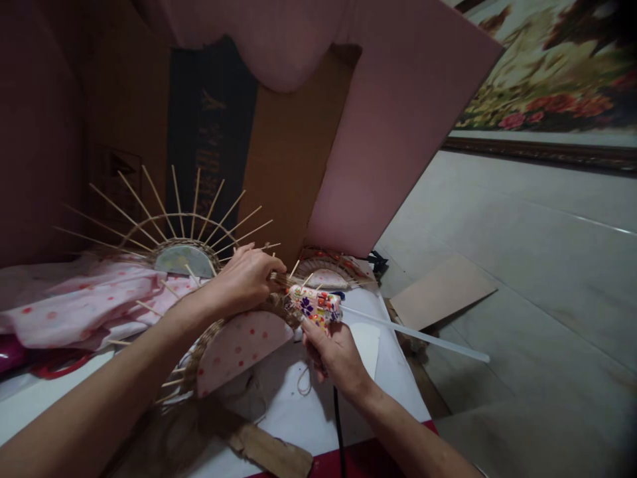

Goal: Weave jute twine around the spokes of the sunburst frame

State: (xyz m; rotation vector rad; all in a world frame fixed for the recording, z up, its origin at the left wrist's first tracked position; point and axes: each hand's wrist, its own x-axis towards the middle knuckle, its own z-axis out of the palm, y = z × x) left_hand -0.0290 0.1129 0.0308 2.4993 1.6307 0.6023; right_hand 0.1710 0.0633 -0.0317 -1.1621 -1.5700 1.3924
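My right hand (331, 348) is wrapped round a flower-patterned hot glue gun (316, 305). A long translucent glue stick (423, 337) sticks out of its back, and a black cord hangs below. The gun's front end is at the edge of a half-round woven piece (239, 348) with a pink, red-dotted panel and thin wooden sticks fanning out. Above that edge, my left hand (253, 272) has its fingers closed on the woven cord strands (281, 282) near the nozzle. The nozzle tip itself is hidden. Behind stands another fan-shaped stick frame (184, 255) with a pale green panel.
Pink dotted cloth (64, 309) and red-handled scissors (62, 365) lie at the left. A third woven fan (331, 275) is at the back. Torn cardboard (271, 451) lies at the front of the white table (293, 418). A large pink-lined cardboard box (388, 113) stands behind.
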